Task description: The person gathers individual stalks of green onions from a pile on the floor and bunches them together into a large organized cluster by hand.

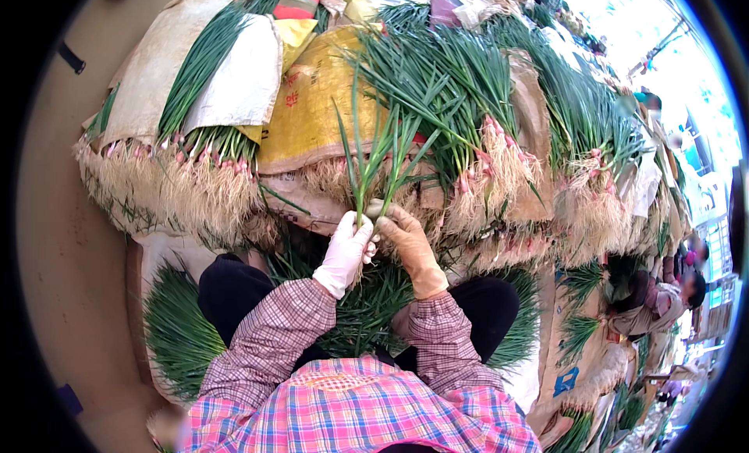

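My left hand [344,254], in a white glove, is closed round the lower stems of a few green garlic plants [362,176]. Their long leaves point up and away from me, and pale roots hang just below the fingers. My right hand [411,252], in a tan glove, meets the left one and pinches the stem of another green garlic plant [399,166] that leans right. The fingertips partly hide the stem bases. Beyond my hands lies a heap of green garlic [445,86] with reddish bulbs and bushy roots facing me.
A yellow woven sack [312,94] and a white sack [238,82] cover parts of the heap. Loose green leaves [359,312] lie between my knees. A leafy bundle [178,328] rests at my left. Another person [655,301] sits at the far right among more bundles.
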Available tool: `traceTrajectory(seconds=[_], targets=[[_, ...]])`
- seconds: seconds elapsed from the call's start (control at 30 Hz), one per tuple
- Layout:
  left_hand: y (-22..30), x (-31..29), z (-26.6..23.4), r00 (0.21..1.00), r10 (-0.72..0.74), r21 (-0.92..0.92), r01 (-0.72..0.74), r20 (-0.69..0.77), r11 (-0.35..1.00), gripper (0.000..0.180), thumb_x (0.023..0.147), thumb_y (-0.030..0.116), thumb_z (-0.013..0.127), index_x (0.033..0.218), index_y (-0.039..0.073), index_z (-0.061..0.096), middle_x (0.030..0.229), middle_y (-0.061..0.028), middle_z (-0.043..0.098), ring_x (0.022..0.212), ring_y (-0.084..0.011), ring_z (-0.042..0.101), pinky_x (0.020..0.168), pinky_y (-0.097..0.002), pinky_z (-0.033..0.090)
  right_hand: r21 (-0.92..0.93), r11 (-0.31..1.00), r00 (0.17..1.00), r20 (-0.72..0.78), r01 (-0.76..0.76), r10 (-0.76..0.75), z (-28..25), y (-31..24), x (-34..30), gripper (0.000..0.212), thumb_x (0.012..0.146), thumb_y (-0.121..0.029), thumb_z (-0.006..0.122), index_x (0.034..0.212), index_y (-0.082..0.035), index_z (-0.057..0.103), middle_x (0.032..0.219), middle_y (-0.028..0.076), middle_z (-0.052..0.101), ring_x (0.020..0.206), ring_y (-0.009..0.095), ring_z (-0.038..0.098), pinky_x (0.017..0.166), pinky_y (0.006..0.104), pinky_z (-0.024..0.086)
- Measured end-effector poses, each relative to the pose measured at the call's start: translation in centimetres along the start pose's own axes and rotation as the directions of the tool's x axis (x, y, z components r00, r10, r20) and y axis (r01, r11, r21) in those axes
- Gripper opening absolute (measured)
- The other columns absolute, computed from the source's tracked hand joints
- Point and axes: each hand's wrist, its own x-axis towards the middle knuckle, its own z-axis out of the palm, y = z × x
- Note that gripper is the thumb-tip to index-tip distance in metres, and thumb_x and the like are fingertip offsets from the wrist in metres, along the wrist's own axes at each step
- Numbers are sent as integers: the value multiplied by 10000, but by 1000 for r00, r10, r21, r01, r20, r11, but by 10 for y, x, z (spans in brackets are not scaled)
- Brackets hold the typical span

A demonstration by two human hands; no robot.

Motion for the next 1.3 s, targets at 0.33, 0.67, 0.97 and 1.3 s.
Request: traceTrajectory(seconds=[0.33,0.67,0.97,1.3], targets=[[10,-14,-5,975,-155,-209,187,162,960,125,925,195,502,911,92,434,696,-37,510,469,-48,387,386,-161,284,425,904,989,-147,52,13,0,-5,12,132,892,-178,565,924,-50,581,804,13,606,594,62,494,564,194,434],[3,-15,-2,989,-86,-220,111,119,969,101,930,171,484,892,86,445,689,-38,525,451,-45,384,372,-163,271,563,817,903,-405,121,145,19,20,-5,114,885,-134,573,885,-27,535,784,46,606,532,39,468,496,122,409],[3,-21,-2,956,-220,-233,263,194,936,108,942,173,452,933,66,466,641,-18,499,415,-48,347,359,-177,256,234,970,956,-293,70,2,26,20,18,172,840,-204,640,913,-62,575,723,-7,562,541,70,483,486,196,401],[13,-30,5,871,-164,-349,349,463,870,193,959,216,419,976,42,499,587,22,414,402,-43,316,351,-182,251,146,982,993,-30,120,-117,-2,28,2,253,940,-210,437,1057,-5,530,887,26,581,726,78,514,629,188,437]])
